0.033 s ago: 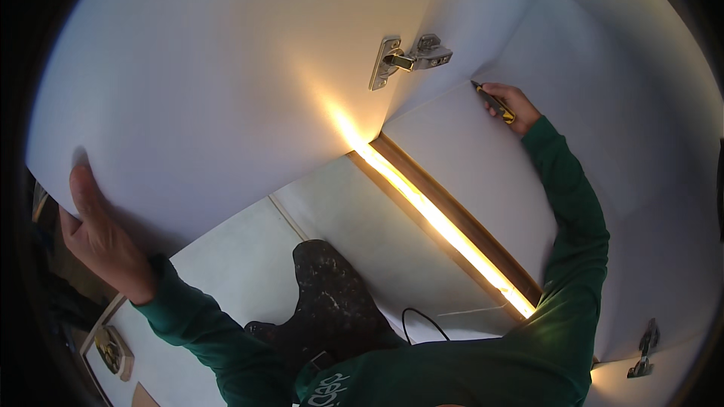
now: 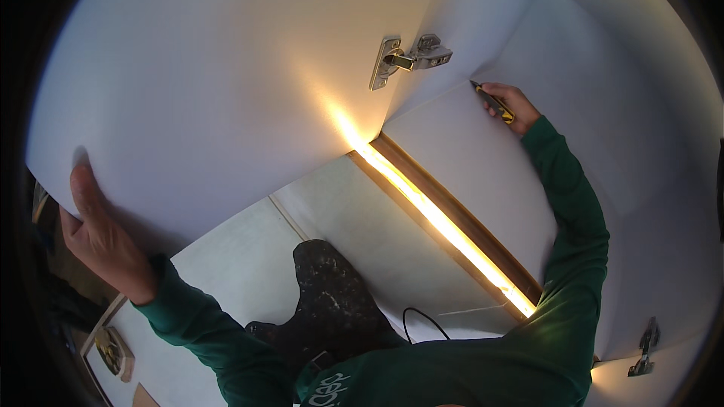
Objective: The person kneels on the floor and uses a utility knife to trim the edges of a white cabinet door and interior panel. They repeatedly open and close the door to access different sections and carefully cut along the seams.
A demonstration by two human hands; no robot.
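My left hand point(image 2: 107, 234) grips the outer edge of a white cabinet door point(image 2: 219, 90), its thumb lying on the inner face and its fingers behind. My right hand point(image 2: 514, 105), inside the white cabinet, is closed around a black and yellow utility knife point(image 2: 495, 104). The knife's tip points to the far corner, where the bottom panel point(image 2: 467, 158) meets the walls. Whether the blade touches the panel I cannot tell. A metal hinge point(image 2: 400, 62) joins the door to the cabinet's side.
A glowing light strip point(image 2: 445, 226) runs along the cabinet's wood-toned front edge. Below it are pale panels point(image 2: 332, 200) and my dark, speckled trouser leg point(image 2: 332, 279). A thin black cable point(image 2: 424, 314) loops nearby. Another hinge point(image 2: 645, 347) sits at lower right, a tape measure point(image 2: 111, 350) at lower left.
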